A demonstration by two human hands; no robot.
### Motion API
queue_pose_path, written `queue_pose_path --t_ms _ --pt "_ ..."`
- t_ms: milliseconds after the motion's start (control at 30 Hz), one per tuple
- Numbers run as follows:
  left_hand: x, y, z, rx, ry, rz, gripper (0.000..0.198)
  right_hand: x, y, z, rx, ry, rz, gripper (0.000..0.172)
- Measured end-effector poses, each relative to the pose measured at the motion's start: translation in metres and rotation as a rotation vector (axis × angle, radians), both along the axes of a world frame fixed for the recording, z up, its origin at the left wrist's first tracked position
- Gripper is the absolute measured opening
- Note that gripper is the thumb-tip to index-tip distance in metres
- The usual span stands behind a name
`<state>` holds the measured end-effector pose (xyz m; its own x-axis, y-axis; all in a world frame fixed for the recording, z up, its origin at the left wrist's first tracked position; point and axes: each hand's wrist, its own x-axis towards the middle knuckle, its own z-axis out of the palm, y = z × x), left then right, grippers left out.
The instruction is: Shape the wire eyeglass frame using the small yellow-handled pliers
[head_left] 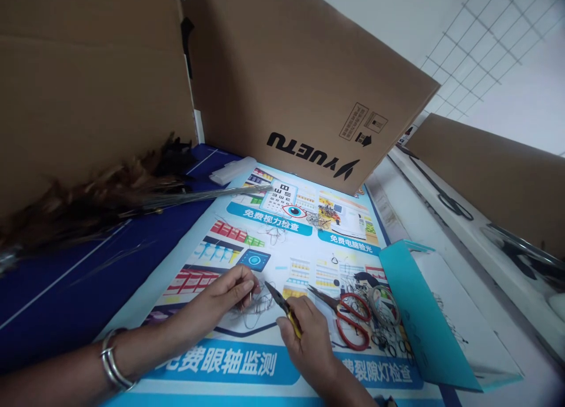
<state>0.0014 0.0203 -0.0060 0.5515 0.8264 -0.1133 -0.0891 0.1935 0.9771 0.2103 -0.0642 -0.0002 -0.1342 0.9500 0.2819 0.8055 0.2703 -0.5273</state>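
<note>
My left hand (229,292) pinches a piece of thin bent wire (260,304) just above a printed poster (282,242) on the table. My right hand (306,336) is wrapped round yellow-handled pliers (285,304), whose dark jaws point up-left toward the wire. Two silver bangles (113,363) sit on my left wrist. Red-handled scissors (348,315) lie on the poster just right of my right hand.
Small wire pieces and rings (384,313) lie scattered right of the scissors. A teal folder (424,318) rests at the right. A feather duster (88,201) lies on the blue cloth at the left. Cardboard panels (300,77) stand behind the poster.
</note>
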Motion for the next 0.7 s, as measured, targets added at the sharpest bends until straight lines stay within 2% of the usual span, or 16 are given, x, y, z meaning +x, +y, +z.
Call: queue_pose_path --t_ms 233,433,533,700 --pt "-0.0006 -0.0002 -0.0031 0.021 -0.028 -0.007 0.027 -0.0009 -0.0022 -0.0057 0.033 -0.147 -0.023 0.025" --pt "-0.0002 -0.0003 -0.0017 0.026 -0.022 -0.027 0.029 -0.0012 -0.0040 -0.0089 0.126 -0.241 -0.012 0.027" --pt "-0.0007 0.0004 -0.0018 0.030 0.005 -0.035 0.030 -0.0008 -0.0033 -0.0065 0.111 -0.199 -0.004 0.027" --pt "-0.0025 0.0018 -0.0076 0.031 0.032 -0.046 0.029 0.0008 -0.0008 -0.0014 0.039 -0.012 0.000 0.024"
